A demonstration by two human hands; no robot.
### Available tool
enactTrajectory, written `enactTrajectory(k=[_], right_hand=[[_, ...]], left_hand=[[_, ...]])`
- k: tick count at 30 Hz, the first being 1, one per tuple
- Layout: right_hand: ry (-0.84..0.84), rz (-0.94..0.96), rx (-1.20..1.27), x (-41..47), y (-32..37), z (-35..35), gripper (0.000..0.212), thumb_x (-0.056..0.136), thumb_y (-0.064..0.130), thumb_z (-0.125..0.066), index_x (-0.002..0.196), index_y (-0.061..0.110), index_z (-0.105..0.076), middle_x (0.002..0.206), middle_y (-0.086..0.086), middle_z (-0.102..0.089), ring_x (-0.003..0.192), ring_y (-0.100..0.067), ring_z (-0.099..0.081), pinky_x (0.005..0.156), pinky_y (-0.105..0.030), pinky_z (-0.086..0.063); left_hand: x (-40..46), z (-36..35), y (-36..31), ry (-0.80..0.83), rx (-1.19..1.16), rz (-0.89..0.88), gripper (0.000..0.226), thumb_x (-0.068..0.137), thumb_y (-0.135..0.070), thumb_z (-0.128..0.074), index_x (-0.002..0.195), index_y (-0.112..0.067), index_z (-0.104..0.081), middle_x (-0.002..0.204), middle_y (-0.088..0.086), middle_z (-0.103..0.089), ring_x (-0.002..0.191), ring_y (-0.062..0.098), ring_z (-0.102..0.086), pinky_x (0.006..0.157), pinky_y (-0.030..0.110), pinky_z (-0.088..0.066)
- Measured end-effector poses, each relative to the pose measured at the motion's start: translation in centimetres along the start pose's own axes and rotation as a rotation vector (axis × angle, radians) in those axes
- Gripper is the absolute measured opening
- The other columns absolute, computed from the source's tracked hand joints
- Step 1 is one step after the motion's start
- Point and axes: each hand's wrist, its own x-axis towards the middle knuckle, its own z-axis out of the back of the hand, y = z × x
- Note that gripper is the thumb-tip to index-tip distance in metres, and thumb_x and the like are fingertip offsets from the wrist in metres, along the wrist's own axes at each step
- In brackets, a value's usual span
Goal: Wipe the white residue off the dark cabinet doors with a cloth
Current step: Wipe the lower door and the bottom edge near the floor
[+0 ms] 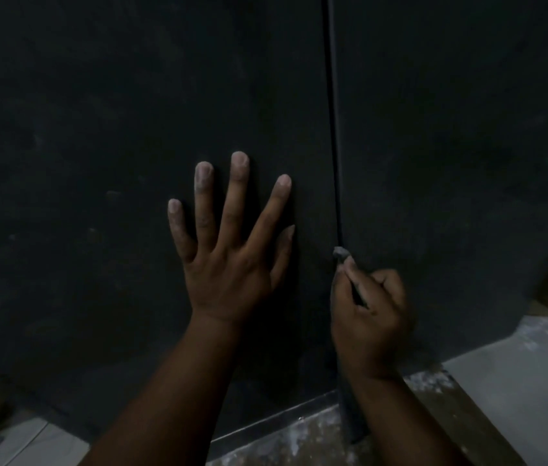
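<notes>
Dim light falls on two dark cabinet doors seen from close up, the left door (114, 163) and the right door (450, 146) parted by a thin vertical gap (333, 129). Below them runs a pale floor (518, 381) streaked with white dust. Most of both doors looks dark and fairly even, though faint pale smudges show on the left door, well to the left of the fingers, so the wiping seems well along but not finished — the seam between the doors appears to be the part in hand. The left hand (228, 260) lies flat on the left door, fingers straight and spread, fingertips pointing up, holding nothing; it seems to brace the door. The right hand (366, 304) is just to the right of it, lower down, curled into a loose fist at the gap. Its thumb and forefinger pinch a small grey wad of cloth (340, 252), which pokes out above the fingertips and touches the edge of the seam. A dark strip hangs below the right wrist — whether this is more of the cloth cannot be told. Both forearms reach up from the bottom of the view.
</notes>
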Motion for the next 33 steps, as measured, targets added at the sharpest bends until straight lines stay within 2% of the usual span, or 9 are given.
enactTrajectory(k=[3,11,16,19,21,24,26,28,33], right_hand=[[0.001,0.062,0.020,1.5,1.0,-0.3,0.012,0.092,0.000,-0.075,0.081,-0.002,-0.079,0.068,-0.008,-0.050,0.053,-0.018,-0.045,0.050,-0.029,-0.036],[-0.062,0.126,0.079,4.4,2.2,-1.9,0.010,0.095,0.007,-0.073,0.090,0.003,-0.080,0.073,-0.006,-0.050,0.057,-0.014,-0.045,0.054,-0.022,-0.036],[0.134,0.017,0.071,-0.9,-0.3,0.5,0.003,0.084,-0.005,-0.080,0.086,-0.002,-0.080,0.068,-0.009,-0.052,0.055,-0.019,-0.050,0.053,-0.029,-0.042],[0.274,-0.270,0.192,-1.2,-0.6,2.5,0.011,0.083,-0.008,-0.081,0.090,0.001,-0.081,0.078,-0.010,-0.062,0.068,-0.013,-0.060,0.066,-0.011,-0.046],[0.266,-0.442,0.287,0.2,0.0,3.8,0.012,0.087,0.002,-0.079,0.097,0.009,-0.081,0.089,-0.008,-0.068,0.083,-0.007,-0.067,0.075,-0.006,-0.047],[0.190,-0.602,0.412,2.3,0.8,4.9,0.014,0.090,0.016,-0.079,0.095,0.029,-0.079,0.097,0.006,-0.074,0.091,0.001,-0.070,0.077,-0.008,-0.052],[0.204,-0.645,0.480,3.0,1.3,5.4,0.014,0.090,0.022,-0.079,0.093,0.036,-0.078,0.097,0.010,-0.075,0.093,0.001,-0.071,0.076,-0.012,-0.055],[0.238,-0.675,0.525,2.8,1.5,5.8,0.014,0.091,0.023,-0.077,0.091,0.036,-0.079,0.099,0.010,-0.076,0.094,-0.003,-0.073,0.076,-0.016,-0.057],[0.452,-0.716,0.696,2.4,0.5,6.5,0.030,0.103,0.018,-0.059,0.102,0.040,-0.079,0.115,0.006,-0.076,0.112,-0.010,-0.071,0.093,-0.028,-0.058]], left_hand=[[-0.1,-0.1,-0.1,-0.002,0.018,0.009,0.059,0.103,-0.054,-0.053,0.158,-0.039,-0.040,0.169,0.005,-0.022,0.155,0.039,-0.019,0.125,0.055,-0.006],[-0.2,-0.1,-0.6,0.000,0.049,0.018,0.059,0.103,-0.054,-0.053,0.159,-0.039,-0.039,0.168,0.005,-0.022,0.154,0.039,-0.022,0.125,0.052,-0.005],[-0.7,0.3,-1.7,0.041,0.002,0.086,0.056,0.104,-0.050,-0.056,0.157,-0.036,-0.044,0.167,0.006,-0.023,0.154,0.038,-0.022,0.125,0.051,-0.006],[-3.0,1.3,-3.9,0.102,-0.194,0.201,0.049,0.103,-0.044,-0.059,0.150,-0.030,-0.055,0.167,0.009,-0.029,0.156,0.037,-0.022,0.125,0.055,-0.010],[-5.2,2.4,-5.9,0.138,-0.333,0.237,0.043,0.100,-0.043,-0.061,0.139,-0.025,-0.066,0.161,0.008,-0.044,0.154,0.034,-0.031,0.122,0.055,-0.021],[-7.3,4.1,-8.9,0.210,-0.681,0.430,0.027,0.098,-0.038,-0.065,0.120,-0.027,-0.076,0.135,-0.010,-0.067,0.138,0.022,-0.054,0.110,0.043,-0.045],[-6.3,5.1,-10.9,0.278,-1.013,0.762,0.013,0.099,-0.036,-0.070,0.109,-0.035,-0.078,0.116,-0.021,-0.074,0.117,0.008,-0.067,0.098,0.033,-0.055],[-4.6,5.4,-12.2,0.362,-1.243,0.981,0.015,0.095,-0.029,-0.072,0.105,-0.037,-0.080,0.107,-0.017,-0.078,0.106,0.003,-0.072,0.090,0.023,-0.058],[-2.7,4.9,-13.1,0.451,-1.324,1.094,0.025,0.086,-0.019,-0.083,0.108,-0.029,-0.082,0.103,-0.008,-0.080,0.100,0.007,-0.076,0.082,0.020,-0.059]])
